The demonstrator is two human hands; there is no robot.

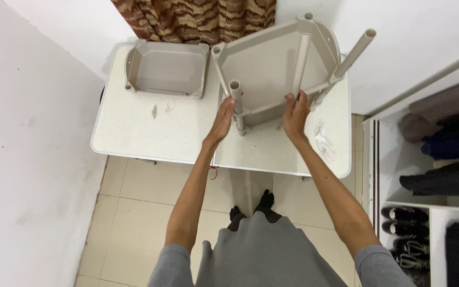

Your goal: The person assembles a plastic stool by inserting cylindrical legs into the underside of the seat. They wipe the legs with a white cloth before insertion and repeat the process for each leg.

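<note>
A beige plastic stool [272, 64] lies upside down and tilted on a white folding table [150, 133], with its round legs pointing up and towards me. My left hand [222, 121] grips the near left leg of the stool. My right hand [295, 114] grips the stool's frame where the near right leg meets it. A second beige stool seat without legs [167, 69] sits upside down on the table's left half, apart from both hands.
A crumpled white scrap [323, 142] lies on the table to the right of my right hand. A brown patterned curtain [195, 18] hangs behind the table. An open shelf unit with folded clothes [442, 143] and shoes [407, 231] stands at right. A white wall is at left.
</note>
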